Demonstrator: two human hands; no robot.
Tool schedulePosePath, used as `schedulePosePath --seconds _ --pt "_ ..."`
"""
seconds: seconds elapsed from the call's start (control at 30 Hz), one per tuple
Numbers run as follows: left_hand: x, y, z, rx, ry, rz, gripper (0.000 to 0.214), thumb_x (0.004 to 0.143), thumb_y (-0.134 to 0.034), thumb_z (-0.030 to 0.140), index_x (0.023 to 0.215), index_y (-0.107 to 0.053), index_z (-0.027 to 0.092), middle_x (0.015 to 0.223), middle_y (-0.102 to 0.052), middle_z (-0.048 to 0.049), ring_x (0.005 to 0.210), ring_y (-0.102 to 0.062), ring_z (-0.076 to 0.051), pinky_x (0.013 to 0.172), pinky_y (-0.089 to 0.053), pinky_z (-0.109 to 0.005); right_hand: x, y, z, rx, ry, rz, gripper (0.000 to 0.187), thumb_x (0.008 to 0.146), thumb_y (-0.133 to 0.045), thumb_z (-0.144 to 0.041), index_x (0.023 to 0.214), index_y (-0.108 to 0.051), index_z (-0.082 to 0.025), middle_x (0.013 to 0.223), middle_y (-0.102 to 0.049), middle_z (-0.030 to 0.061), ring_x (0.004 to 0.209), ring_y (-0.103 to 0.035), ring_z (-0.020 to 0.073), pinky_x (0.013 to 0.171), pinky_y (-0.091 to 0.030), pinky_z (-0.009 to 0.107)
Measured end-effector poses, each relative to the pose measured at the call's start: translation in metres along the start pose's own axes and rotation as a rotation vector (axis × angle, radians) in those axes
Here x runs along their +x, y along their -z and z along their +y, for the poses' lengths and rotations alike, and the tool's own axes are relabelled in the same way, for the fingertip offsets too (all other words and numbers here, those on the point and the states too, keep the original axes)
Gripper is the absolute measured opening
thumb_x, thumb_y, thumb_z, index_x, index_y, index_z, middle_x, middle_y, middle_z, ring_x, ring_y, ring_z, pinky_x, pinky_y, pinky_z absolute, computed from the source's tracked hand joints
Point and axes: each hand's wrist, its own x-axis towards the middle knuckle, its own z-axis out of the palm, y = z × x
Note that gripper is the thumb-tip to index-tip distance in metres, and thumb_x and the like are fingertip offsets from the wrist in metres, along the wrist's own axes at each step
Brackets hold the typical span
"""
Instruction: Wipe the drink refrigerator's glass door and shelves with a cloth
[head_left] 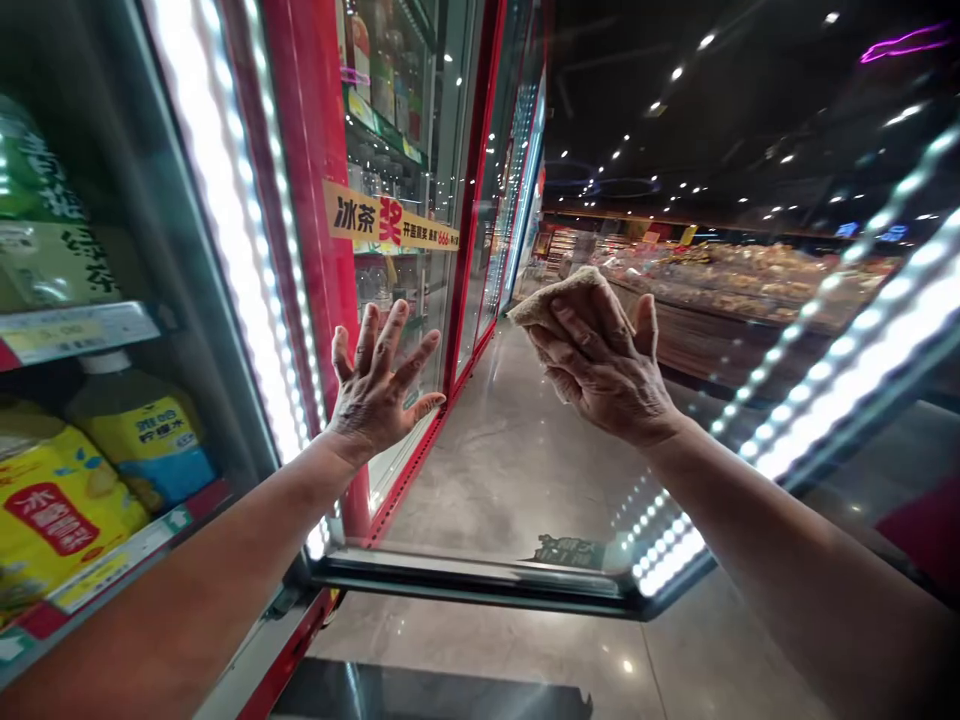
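Note:
A glass cooler door [495,480] stands swung out in front of me, framed by a black bottom rail [480,590] and bright LED strips. My left hand [382,385] is spread wide with its palm toward the glass, near the hinge side; it holds nothing. Further right, my right hand [611,370] presses a folded beige cloth [534,308] toward the pane. The cloth shows past the fingertips and along the left side of the hand. Whether the left palm actually touches the glass I cannot tell.
At left, shelves inside the cooler hold bottled drinks [161,440] and yellow packs [64,500]. Beyond the glass stands a red-framed cooler [469,200] with an orange printed strip [394,217]. A long display of packaged goods [720,275] lies across the aisle of shiny floor [480,650].

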Motion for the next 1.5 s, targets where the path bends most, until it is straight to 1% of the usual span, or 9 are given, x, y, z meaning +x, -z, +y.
schedulePosePath --seconds 0.17,0.37,0.57,0.77,0.97,1.13,1.23,1.37,1.5 --pt "-0.003 -0.003 -0.008 0.028 0.002 -0.024 0.090 0.085 -0.072 0.055 0.162 -0.027 0.041 0.174 -0.018 -0.0082 0.161 -0.007 -0.038 0.127 -0.003 -0.066 0.007 -0.011 0.002 0.008 -0.076 -0.007 0.054 0.096 -0.065 -0.034 0.149 -0.055 -0.043 0.159 -0.050 0.0052 0.158 -0.026 0.0352 0.127 -0.003 0.068" --pt "-0.004 -0.006 -0.014 0.023 -0.039 -0.002 0.091 0.087 -0.071 0.053 0.163 -0.022 0.042 0.172 -0.022 -0.0093 0.161 -0.010 -0.036 0.127 -0.001 -0.066 0.067 -0.014 -0.021 -0.006 -0.139 0.055 0.049 0.100 -0.056 -0.033 0.150 -0.055 -0.035 0.165 -0.041 0.0048 0.162 -0.009 0.0338 0.125 0.000 0.075" --pt "-0.007 0.001 -0.014 0.055 -0.023 0.013 0.093 0.085 -0.074 0.049 0.162 -0.022 0.044 0.172 -0.025 -0.0081 0.161 -0.012 -0.037 0.128 -0.004 -0.065 0.107 -0.019 -0.041 0.054 0.180 -0.019 0.041 0.099 -0.054 -0.023 0.130 -0.067 -0.046 0.158 -0.050 -0.0135 0.162 0.005 0.0198 0.128 0.018 0.061" --pt "-0.039 0.008 -0.031 0.108 0.025 0.019 0.098 0.083 -0.078 0.045 0.161 -0.020 0.047 0.172 -0.022 -0.0082 0.159 -0.019 -0.038 0.127 -0.016 -0.065 0.145 -0.016 -0.027 0.151 0.141 -0.007 0.036 0.100 -0.047 -0.029 0.125 -0.071 -0.041 0.156 -0.053 -0.0112 0.162 0.007 0.0185 0.122 0.026 0.058" --pt "-0.072 0.010 -0.032 0.094 0.213 -0.055 0.086 0.089 -0.066 0.053 0.162 -0.021 0.044 0.176 -0.001 -0.0016 0.160 -0.010 -0.039 0.126 -0.024 -0.061 0.130 -0.009 -0.033 0.061 0.242 -0.071 0.044 0.104 -0.049 -0.030 0.145 -0.056 -0.045 0.164 -0.041 -0.0139 0.162 -0.008 0.0230 0.131 0.005 0.066" --pt "-0.080 0.007 -0.033 0.027 0.288 -0.046 0.081 0.088 -0.060 0.064 0.159 -0.037 0.033 0.175 -0.008 -0.0063 0.159 -0.011 -0.041 0.128 -0.019 -0.059 0.155 -0.008 -0.042 0.027 0.108 -0.019 0.048 0.106 -0.046 -0.039 0.153 -0.044 -0.048 0.165 -0.038 -0.0124 0.161 -0.017 0.0253 0.132 -0.011 0.069" --pt "-0.078 0.008 -0.032 0.045 0.302 -0.034 0.088 0.087 -0.063 0.065 0.160 -0.035 0.024 0.173 -0.019 -0.0128 0.160 -0.010 -0.038 0.130 -0.020 -0.055 0.171 -0.023 -0.073 0.069 0.193 -0.058 0.053 0.104 -0.051 -0.037 0.154 -0.041 -0.052 0.164 -0.039 -0.0157 0.161 -0.019 0.0236 0.133 -0.012 0.065" --pt "-0.076 0.011 -0.030 0.141 0.234 0.018 0.108 0.080 -0.075 0.060 0.163 -0.021 0.018 0.166 -0.028 -0.0245 0.158 -0.020 -0.041 0.125 -0.031 -0.058 0.164 -0.033 -0.094 0.073 0.363 -0.128 0.064 0.100 -0.055 -0.026 0.154 -0.036 -0.053 0.164 -0.037 -0.0190 0.161 -0.016 0.0223 0.131 -0.004 0.066" --pt "-0.073 0.016 -0.028 0.145 0.246 -0.013 0.111 0.078 -0.076 0.060 0.164 -0.016 0.023 0.168 -0.024 -0.0230 0.157 -0.023 -0.042 0.124 -0.032 -0.059 0.181 -0.029 -0.100 0.057 0.213 -0.113 0.054 0.102 -0.044 -0.025 0.149 -0.047 -0.051 0.163 -0.040 -0.0186 0.162 -0.009 0.0202 0.131 0.002 0.060"
